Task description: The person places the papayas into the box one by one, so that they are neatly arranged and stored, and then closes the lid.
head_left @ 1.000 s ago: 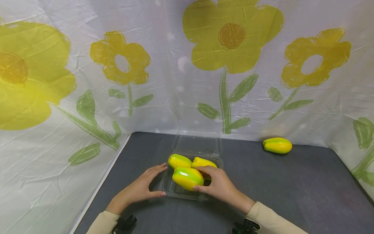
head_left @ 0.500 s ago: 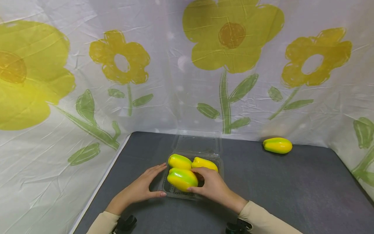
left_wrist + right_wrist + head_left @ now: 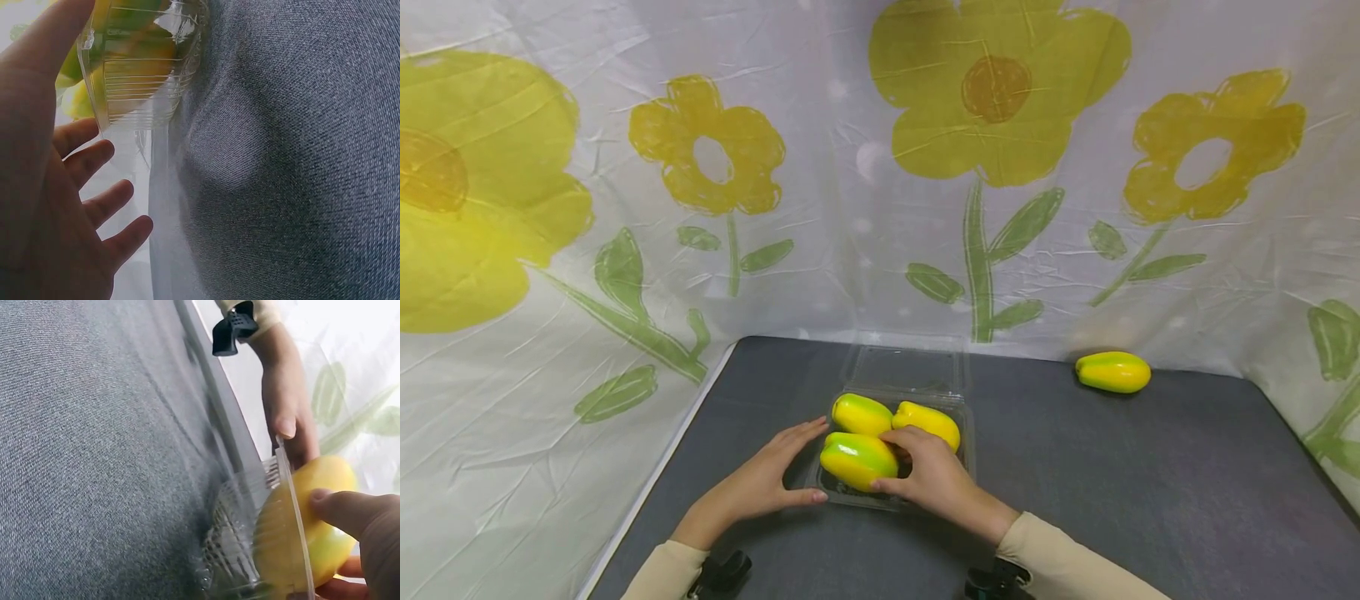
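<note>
My right hand [image 3: 928, 475] grips a yellow-green papaya [image 3: 856, 461] between thumb and fingers, at the front left of a clear plastic clamshell box [image 3: 925, 498]. The right wrist view shows that papaya [image 3: 325, 550] partly inside the box wall, with the thumb pressed on its side. Behind it in the box lie two more papayas, one at the left [image 3: 859, 413] and one at the right [image 3: 929, 423]. My left hand [image 3: 762, 477] is at the box's left side, thumb and fingers spread. In the left wrist view its fingertips reach the box rim [image 3: 97, 106].
The box's clear lid [image 3: 910, 369] lies folded back toward the rear curtain. Another papaya [image 3: 1113, 372] rests at the back right of the dark grey table [image 3: 1112, 500]. A flower-printed white curtain [image 3: 827, 167] encloses the back and sides.
My right hand has slid the front papaya leftward within the box, showing more of the rear right papaya. The left hand has stayed in place.
</note>
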